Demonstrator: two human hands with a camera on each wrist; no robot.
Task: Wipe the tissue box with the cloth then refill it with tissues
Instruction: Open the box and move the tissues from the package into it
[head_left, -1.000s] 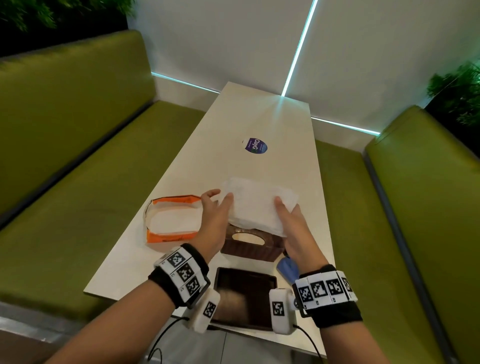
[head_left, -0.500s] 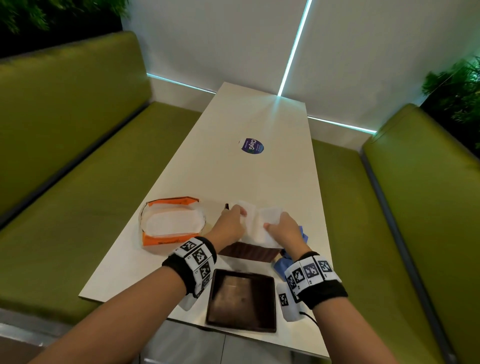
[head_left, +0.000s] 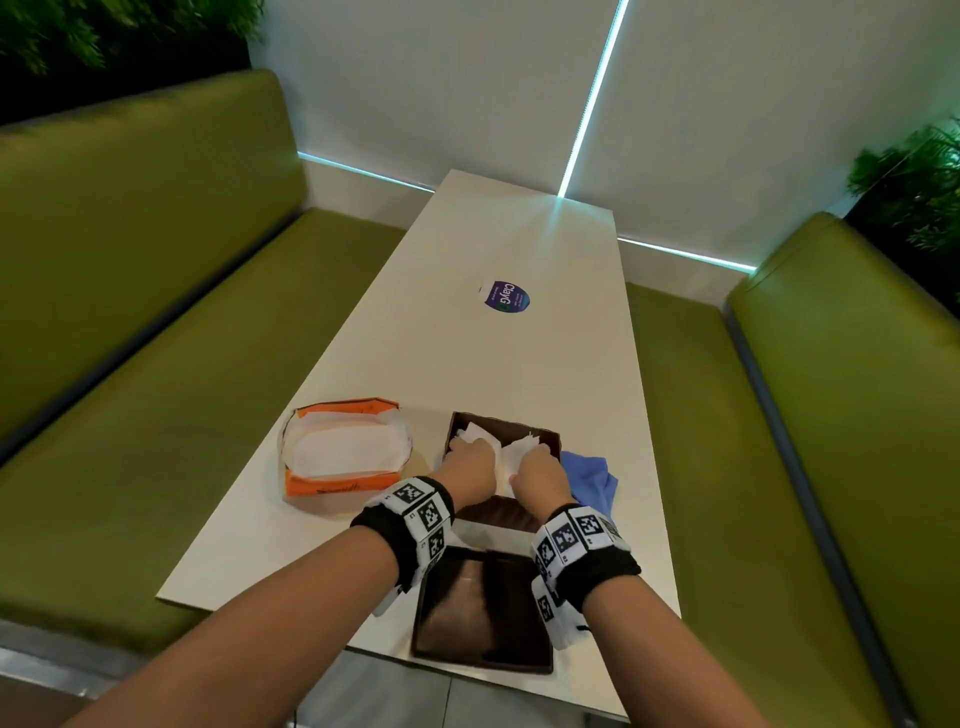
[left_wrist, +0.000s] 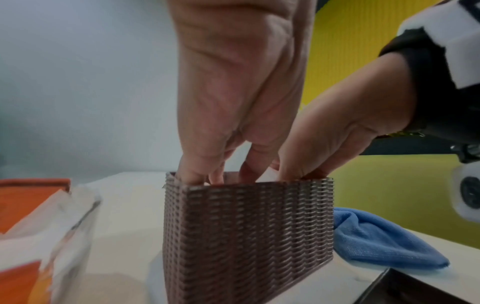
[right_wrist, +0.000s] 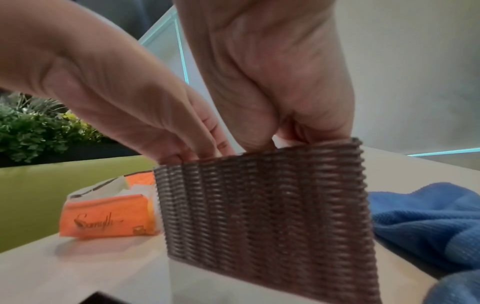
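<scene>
Both hands are pushing the tissues (head_left: 506, 457) down into the woven tissue box (left_wrist: 246, 230), sitting near the table's 6 o'clock edge. Left hand (head_left: 470, 467) and right hand (head_left: 540, 470) are reaching inside, fingertips hidden, so can't tell the grip. I'd be pressing the corners evenly, with the cloth (head_left: 589, 480) lying at the box's 3 o'clock.

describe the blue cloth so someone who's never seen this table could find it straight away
On the long white table between the green benches, find the brown woven tissue box that both hands reach into. The blue cloth lies crumpled against the box's right side. It is the only blue, soft thing there; the orange tissue pack sits left.
</scene>
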